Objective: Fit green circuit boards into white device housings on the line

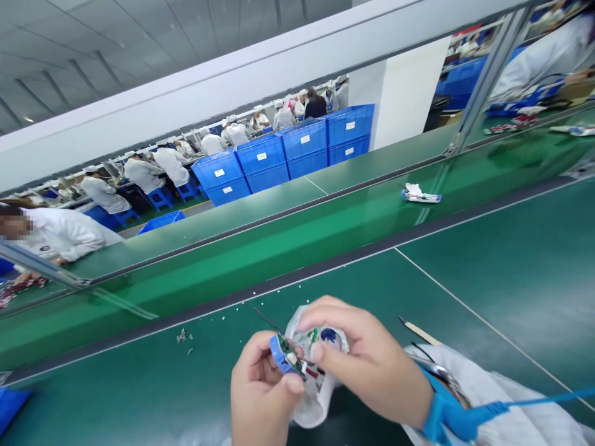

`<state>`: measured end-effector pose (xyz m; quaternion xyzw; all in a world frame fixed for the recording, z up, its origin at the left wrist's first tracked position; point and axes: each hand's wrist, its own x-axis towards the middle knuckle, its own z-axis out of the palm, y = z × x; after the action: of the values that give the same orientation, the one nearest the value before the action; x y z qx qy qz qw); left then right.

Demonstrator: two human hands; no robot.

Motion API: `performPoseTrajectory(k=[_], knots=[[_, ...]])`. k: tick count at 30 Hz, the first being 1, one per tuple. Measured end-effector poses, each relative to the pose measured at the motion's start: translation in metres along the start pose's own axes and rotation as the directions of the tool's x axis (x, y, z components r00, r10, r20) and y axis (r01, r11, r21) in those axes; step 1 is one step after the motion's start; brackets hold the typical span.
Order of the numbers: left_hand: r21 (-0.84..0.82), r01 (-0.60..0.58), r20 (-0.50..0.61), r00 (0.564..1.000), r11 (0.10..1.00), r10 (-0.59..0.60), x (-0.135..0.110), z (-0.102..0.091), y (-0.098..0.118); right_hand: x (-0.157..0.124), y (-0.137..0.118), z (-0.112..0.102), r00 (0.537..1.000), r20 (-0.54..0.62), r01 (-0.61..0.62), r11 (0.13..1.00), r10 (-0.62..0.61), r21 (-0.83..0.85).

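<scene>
Close over the green work table, my left hand (pixel 264 384) is closed on a small blue plastic part with a green circuit board (pixel 289 356). A thin dark wire sticks out from its top. My right hand (pixel 357 353) pinches a white plastic shell (pixel 313 402) between thumb and fingers. Inside the shell I see a dark blue round piece (pixel 328 335) and some green and red bits. The two parts are close together, and wires appear to run between them. Fingers hide part of both. A blue wrist strap (pixel 449 415) is around my right wrist.
A pointed stick-like tool (pixel 421 331) lies beside my right forearm. Small white scraps (pixel 182 336) are scattered on the table. Beyond it, a green conveyor belt (pixel 209 260) carries a white and blue assembly (pixel 421 194). Blue bins (pixel 304 142) and people in white coats are farther back.
</scene>
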<state>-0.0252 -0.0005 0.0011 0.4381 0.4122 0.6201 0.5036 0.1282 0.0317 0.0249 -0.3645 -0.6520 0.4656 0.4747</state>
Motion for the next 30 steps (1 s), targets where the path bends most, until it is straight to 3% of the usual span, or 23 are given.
performPoseTrajectory(k=[3, 7, 10, 15, 20, 24, 30], knots=[[0.193, -0.113, 0.005, 0.993, 0.975, 0.115, -0.004, -0.001, 0.003, -0.003, -0.012, 0.004, 0.993, 0.112, -0.049, 0.999, 0.048, 0.005], [0.375, -0.2, 0.02, 0.978, 0.905, 0.208, -0.005, 0.001, 0.008, -0.002, -0.011, 0.006, 0.996, 0.081, -0.045, 0.997, 0.039, 0.068], [0.25, -0.141, -0.001, 0.989, 0.958, 0.145, -0.006, 0.001, 0.006, 0.001, -0.005, -0.001, 0.999, 0.04, -0.02, 0.994, 0.016, 0.109], [0.028, -0.026, -0.04, 0.999, 0.999, 0.027, -0.009, -0.002, -0.002, 0.006, -0.001, -0.013, 0.996, 0.028, -0.086, 0.989, 0.09, -0.118], [-0.103, 0.016, -0.139, 0.99, 0.995, -0.03, -0.007, 0.006, -0.002, -0.003, -0.003, -0.004, 0.972, 0.142, 0.194, 0.979, -0.185, -0.055], [-0.158, 0.054, -0.243, 0.966, 0.986, -0.091, -0.003, 0.014, 0.001, -0.01, 0.0, 0.008, 0.963, 0.107, 0.25, 0.968, -0.247, -0.016], [-0.202, 0.105, -0.282, 0.946, 0.974, -0.16, 0.003, 0.02, 0.004, -0.014, 0.008, 0.014, 0.933, 0.127, 0.355, 0.918, -0.337, -0.179]])
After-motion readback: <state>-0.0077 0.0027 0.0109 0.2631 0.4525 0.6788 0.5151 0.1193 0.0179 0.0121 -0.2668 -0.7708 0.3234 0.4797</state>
